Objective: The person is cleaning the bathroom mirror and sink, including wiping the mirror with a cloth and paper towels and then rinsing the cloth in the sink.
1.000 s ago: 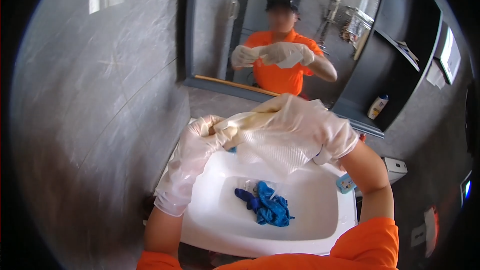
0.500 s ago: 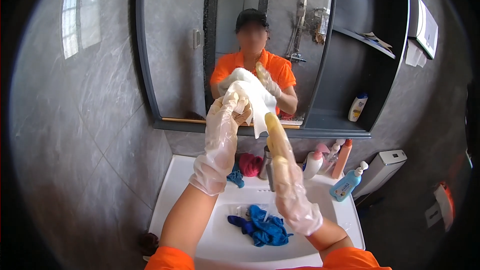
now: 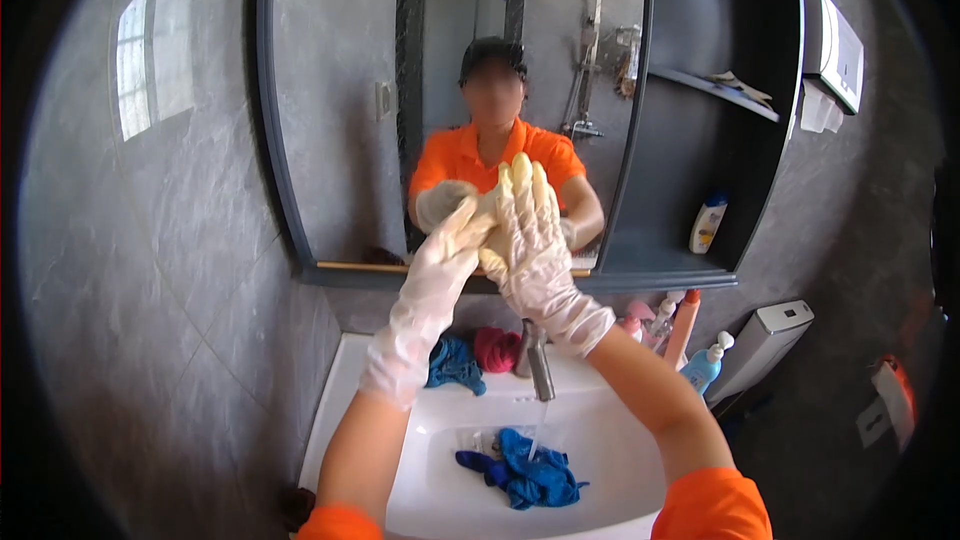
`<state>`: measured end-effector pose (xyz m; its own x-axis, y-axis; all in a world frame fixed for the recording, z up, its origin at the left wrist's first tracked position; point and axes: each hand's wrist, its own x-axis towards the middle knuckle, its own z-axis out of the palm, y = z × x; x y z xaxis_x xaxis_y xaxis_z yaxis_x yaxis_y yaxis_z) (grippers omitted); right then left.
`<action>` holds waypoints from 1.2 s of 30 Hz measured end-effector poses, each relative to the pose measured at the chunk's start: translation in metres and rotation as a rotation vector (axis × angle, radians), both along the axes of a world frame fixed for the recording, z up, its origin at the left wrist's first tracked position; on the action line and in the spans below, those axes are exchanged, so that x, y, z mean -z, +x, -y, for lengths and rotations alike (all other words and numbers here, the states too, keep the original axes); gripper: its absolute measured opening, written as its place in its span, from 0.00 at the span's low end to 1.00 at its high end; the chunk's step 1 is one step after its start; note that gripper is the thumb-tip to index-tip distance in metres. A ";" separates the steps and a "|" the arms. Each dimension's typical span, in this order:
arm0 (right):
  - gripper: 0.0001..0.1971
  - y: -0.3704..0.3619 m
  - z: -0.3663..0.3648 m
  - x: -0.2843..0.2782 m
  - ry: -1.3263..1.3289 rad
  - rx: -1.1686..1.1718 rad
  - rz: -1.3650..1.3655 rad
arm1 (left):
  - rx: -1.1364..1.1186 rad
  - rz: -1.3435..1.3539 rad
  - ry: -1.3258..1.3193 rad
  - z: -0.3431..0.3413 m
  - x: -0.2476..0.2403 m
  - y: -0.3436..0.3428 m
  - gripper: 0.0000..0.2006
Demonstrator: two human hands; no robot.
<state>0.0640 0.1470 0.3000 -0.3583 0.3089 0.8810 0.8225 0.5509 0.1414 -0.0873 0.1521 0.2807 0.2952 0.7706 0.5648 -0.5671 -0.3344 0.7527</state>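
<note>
Straightens right hand beside left hand; no longer shows white sheet beyond fingertips, perhaps pressing it unseen toward mirror behind; cannot tell any grasp.

- Mid-frame, the gloves are looking rubbery, faintly shiny.
- Lower middle, the basin is gleaming, smooth and glossy.
- Below centre, the tap is showing dull metal.
- Bottom centre, blue cloth is looking matt to me.
- Upper left, tiles are shining.
</note>
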 end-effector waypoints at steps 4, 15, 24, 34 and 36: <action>0.32 0.008 -0.018 0.011 0.166 0.092 0.138 | -0.391 -0.034 -0.043 0.052 0.008 -0.017 0.22; 0.27 0.081 0.016 -0.099 0.445 0.371 0.288 | -0.687 -0.216 -0.483 0.174 0.145 -0.121 0.18; 0.18 0.081 0.014 -0.069 -0.071 0.186 -0.235 | -0.633 -0.249 -0.530 0.213 0.142 -0.121 0.13; 0.08 0.113 0.020 -0.180 0.626 0.354 0.143 | -0.672 -0.382 -0.433 0.219 0.168 -0.127 0.12; 0.08 0.103 0.026 -0.170 0.420 0.248 0.028 | -0.676 -0.326 -0.489 0.222 0.177 -0.127 0.12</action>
<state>0.1667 0.1207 0.4700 -0.3446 0.0075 0.9387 0.9143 0.2297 0.3338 -0.2147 -0.0695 0.1039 -0.2208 0.9707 0.0946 -0.0989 -0.1188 0.9880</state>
